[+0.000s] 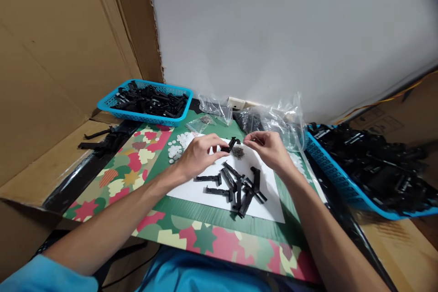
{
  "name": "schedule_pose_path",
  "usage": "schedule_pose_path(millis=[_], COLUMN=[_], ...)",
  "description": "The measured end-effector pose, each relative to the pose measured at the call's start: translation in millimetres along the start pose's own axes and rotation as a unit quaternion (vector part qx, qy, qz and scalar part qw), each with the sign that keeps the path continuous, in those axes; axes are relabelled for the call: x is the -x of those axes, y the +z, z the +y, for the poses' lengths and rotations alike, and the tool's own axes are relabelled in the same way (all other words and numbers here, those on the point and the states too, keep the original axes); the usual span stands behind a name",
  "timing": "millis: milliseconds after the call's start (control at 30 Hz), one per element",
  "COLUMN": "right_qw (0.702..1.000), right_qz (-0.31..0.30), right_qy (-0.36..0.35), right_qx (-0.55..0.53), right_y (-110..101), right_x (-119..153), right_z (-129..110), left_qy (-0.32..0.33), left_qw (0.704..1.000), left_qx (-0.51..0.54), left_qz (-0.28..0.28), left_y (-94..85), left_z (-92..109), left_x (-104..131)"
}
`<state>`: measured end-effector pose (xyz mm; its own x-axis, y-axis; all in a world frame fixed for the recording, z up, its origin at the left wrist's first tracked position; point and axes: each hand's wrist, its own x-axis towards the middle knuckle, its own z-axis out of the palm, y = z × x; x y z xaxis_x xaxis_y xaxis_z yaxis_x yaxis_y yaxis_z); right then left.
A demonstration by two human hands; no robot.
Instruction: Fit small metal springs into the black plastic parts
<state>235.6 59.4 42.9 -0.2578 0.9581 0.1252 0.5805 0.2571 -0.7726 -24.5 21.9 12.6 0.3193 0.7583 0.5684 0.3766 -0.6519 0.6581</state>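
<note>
My left hand [204, 153] pinches a small black plastic part [231, 144] over the white paper [191, 194]. Just right of it, my right hand [268, 147] has its thumb and fingertips pressed together; whatever they hold is too small to name. Between and slightly below the hands lies a little pile of tiny dark metal pieces [237, 152]. Several long black plastic parts [228, 179] are scattered on the paper nearer to me. White round discs [175, 151] lie left of the paper, partly behind my left hand.
A blue basket [147, 117] of black parts stands at the back left, another blue basket [337, 182] at the right. Clear plastic bags [285, 123] lie along the wall. Loose black parts [99, 139] rest on cardboard at the left.
</note>
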Motion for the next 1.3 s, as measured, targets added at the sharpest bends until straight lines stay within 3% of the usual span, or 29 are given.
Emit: schedule_pose_path(millis=[233,467,767,1300], right_qw=[0.998,0.993,0.988,0.988], right_qz=[-0.026,-0.039,-0.025,-0.012], right_qy=[0.005,-0.001,-0.001,0.004], right_qx=[0.060,0.109,0.155,0.156], right_y=[-5.0,5.6,14.3,12.5], right_x=[29.5,34.2,37.2,37.6], right_z=[1.4,-2.3,-2.5,-2.7], left_qy=[-0.028,-0.034,-0.066,0.041], left_qw=[0.997,0.994,0.993,0.993], left_qx=[0.050,0.053,0.067,0.029], left_qz=[-0.052,-0.085,-0.077,-0.109], left_y=[16.5,20.2,21.3,21.2], left_z=[15.6,16.4,15.3,12.1], left_x=[8.1,9.6,11.8,11.1])
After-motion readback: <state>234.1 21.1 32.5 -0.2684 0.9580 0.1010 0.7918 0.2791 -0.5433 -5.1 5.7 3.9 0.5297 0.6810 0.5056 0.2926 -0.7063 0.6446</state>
